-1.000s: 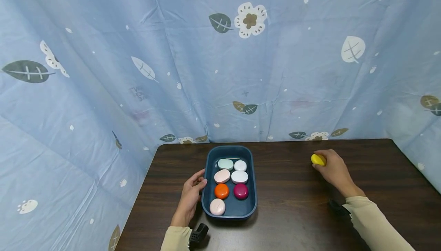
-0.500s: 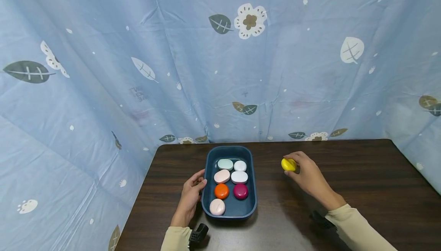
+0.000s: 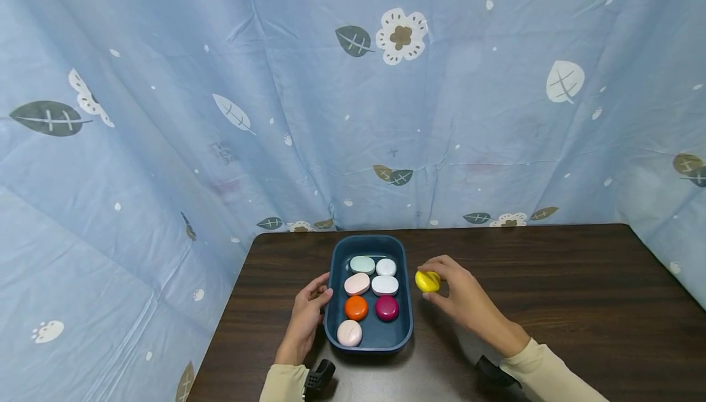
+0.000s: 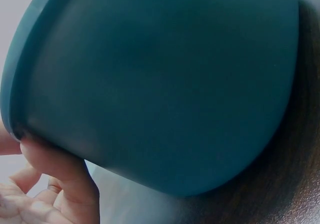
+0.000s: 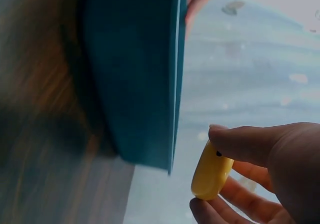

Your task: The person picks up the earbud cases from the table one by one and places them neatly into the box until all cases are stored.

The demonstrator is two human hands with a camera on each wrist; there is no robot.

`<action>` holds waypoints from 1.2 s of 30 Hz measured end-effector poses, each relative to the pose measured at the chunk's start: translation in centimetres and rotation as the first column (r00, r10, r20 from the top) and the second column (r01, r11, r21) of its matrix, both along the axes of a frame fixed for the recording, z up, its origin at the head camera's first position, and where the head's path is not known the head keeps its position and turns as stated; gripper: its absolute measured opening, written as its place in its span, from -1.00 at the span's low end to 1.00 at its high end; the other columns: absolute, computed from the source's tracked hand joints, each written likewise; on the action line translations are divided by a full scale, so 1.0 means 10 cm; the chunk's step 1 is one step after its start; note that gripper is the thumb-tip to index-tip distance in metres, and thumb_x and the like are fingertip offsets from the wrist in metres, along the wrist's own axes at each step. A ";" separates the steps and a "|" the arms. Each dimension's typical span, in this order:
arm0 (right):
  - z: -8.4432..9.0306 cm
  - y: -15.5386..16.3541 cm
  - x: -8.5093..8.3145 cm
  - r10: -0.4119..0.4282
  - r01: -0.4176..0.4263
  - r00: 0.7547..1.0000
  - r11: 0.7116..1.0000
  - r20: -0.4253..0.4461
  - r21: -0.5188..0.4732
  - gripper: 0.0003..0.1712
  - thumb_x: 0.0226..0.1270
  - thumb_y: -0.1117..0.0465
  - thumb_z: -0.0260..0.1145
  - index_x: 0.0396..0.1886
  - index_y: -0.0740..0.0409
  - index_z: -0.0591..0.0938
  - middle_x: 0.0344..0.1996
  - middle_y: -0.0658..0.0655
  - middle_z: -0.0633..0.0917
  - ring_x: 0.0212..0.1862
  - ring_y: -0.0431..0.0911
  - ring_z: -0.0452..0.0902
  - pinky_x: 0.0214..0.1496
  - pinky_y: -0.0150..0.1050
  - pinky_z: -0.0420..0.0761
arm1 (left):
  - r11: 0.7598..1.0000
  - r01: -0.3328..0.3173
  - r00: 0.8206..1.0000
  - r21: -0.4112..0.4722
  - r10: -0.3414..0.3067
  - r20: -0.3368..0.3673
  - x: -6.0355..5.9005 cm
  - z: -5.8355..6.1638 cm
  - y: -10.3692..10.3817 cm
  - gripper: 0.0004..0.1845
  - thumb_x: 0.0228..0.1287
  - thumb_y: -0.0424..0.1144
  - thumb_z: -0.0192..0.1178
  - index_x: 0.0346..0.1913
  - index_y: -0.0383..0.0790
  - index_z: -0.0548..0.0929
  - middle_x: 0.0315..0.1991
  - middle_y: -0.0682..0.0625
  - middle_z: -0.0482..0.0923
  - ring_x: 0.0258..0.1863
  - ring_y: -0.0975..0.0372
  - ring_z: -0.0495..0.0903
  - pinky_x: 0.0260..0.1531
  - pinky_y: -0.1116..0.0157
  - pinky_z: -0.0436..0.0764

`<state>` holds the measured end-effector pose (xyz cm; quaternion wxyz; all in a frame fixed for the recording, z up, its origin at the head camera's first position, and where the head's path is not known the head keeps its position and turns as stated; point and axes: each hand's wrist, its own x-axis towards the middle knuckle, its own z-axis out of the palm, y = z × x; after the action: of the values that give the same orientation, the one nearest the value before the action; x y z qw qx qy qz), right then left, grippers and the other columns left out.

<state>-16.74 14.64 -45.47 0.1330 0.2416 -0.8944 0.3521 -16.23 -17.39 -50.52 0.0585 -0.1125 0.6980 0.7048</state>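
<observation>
A dark blue rectangular tray (image 3: 408, 328) holds several smooth, rounded pieces in different colours. My left hand (image 3: 307, 310) grips its left side, the thumb at the rim; the left wrist view shows fingers curled against the outer wall of the tray (image 4: 165, 94). Just off the tray's right rim, my right hand (image 3: 460, 295) pinches a glossy yellow rounded piece (image 3: 427, 281) between thumb and fingers. In the right wrist view this yellow piece (image 5: 212, 171) is thick and oval, with a small black mark near the thumb. Its exact kind cannot be told.
Inside the tray lie a mint oval (image 3: 362, 265), a pink oval (image 3: 356, 284), an orange round piece (image 3: 356, 308), a magenta one (image 3: 387, 308) and several pale others. The dark wooden table (image 3: 579, 279) ends at a blue patterned curtain (image 3: 469, 114).
My right hand has carried the yellow piece leftward across the table, from the far right to beside the tray. The left hand and the tray have stayed in place.
</observation>
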 end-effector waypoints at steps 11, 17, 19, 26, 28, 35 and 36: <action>0.01 -0.28 0.08 0.184 -0.192 0.974 0.980 0.136 0.050 -0.53 0.14 0.41 0.64 0.07 0.17 0.74 0.04 0.06 0.67 0.00 -0.05 0.63 0.11 -0.05 0.73 | 1.000 0.000 1.000 0.003 0.000 -0.011 0.00 -0.01 0.00 -0.53 0.62 -0.30 0.10 0.49 -0.31 0.48 -0.04 -0.08 0.42 -0.12 0.08 0.44 -0.34 0.32 0.44; 0.00 -0.42 0.12 0.242 -0.264 0.942 0.962 0.232 0.071 -0.57 0.20 0.36 0.61 0.08 0.15 0.75 0.06 0.04 0.66 0.02 -0.08 0.61 0.13 -0.14 0.72 | 1.000 0.001 1.000 -0.004 -0.001 -0.003 0.00 -0.01 0.00 -0.53 0.62 -0.29 0.10 0.49 -0.29 0.48 -0.03 -0.08 0.42 -0.11 0.08 0.44 -0.34 0.32 0.44; 0.00 -0.45 0.13 0.259 -0.286 0.934 0.955 0.247 0.078 -0.57 0.22 0.35 0.60 0.09 0.14 0.75 0.07 0.03 0.66 0.02 -0.09 0.61 0.15 -0.15 0.71 | 1.000 0.002 1.000 -0.006 -0.002 -0.003 0.00 0.00 0.00 -0.52 0.62 -0.29 0.10 0.49 -0.30 0.47 -0.02 -0.08 0.42 -0.10 0.08 0.45 -0.33 0.31 0.45; 0.00 -0.55 0.14 0.319 -0.362 0.901 0.926 0.294 0.106 -0.58 0.27 0.31 0.58 0.12 0.14 0.75 0.08 -0.01 0.67 0.04 -0.17 0.59 0.18 -0.18 0.69 | 1.000 -0.004 1.000 -0.008 0.004 0.000 -0.01 0.00 0.00 -0.52 0.62 -0.27 0.11 0.49 -0.28 0.48 0.00 -0.09 0.42 -0.10 0.07 0.45 -0.34 0.31 0.48; 0.00 -0.58 0.14 0.329 -0.379 0.894 0.918 0.305 0.119 -0.59 0.28 0.29 0.57 0.13 0.14 0.75 0.08 -0.02 0.67 0.02 -0.20 0.57 0.19 -0.18 0.68 | 1.000 -0.004 1.000 -0.006 0.004 0.003 0.00 0.00 0.00 -0.52 0.62 -0.27 0.11 0.50 -0.28 0.48 0.00 -0.10 0.43 -0.10 0.07 0.45 -0.34 0.31 0.49; -0.01 -0.63 0.15 0.355 -0.417 0.877 0.897 0.323 0.147 -0.61 0.29 0.28 0.57 0.11 0.13 0.75 0.05 -0.04 0.66 -0.02 -0.29 0.53 0.18 -0.24 0.66 | 1.000 -0.006 1.000 -0.013 0.006 0.011 -0.01 0.00 0.01 -0.52 0.63 -0.26 0.11 0.50 -0.26 0.47 0.01 -0.10 0.43 -0.09 0.07 0.45 -0.32 0.29 0.48; -0.01 -0.64 0.15 0.358 -0.421 0.876 0.895 0.323 0.148 -0.61 0.29 0.28 0.58 0.11 0.13 0.75 0.05 -0.05 0.66 -0.01 -0.29 0.54 0.19 -0.24 0.66 | 1.000 -0.007 1.000 -0.013 0.007 0.012 -0.01 0.01 0.01 -0.52 0.62 -0.26 0.11 0.50 -0.27 0.48 0.01 -0.11 0.43 -0.09 0.06 0.45 -0.32 0.29 0.48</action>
<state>-15.23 8.27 -45.57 -0.0988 0.3767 -0.8692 0.3048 -16.36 -17.33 -50.47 0.0595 -0.1195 0.7017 0.6998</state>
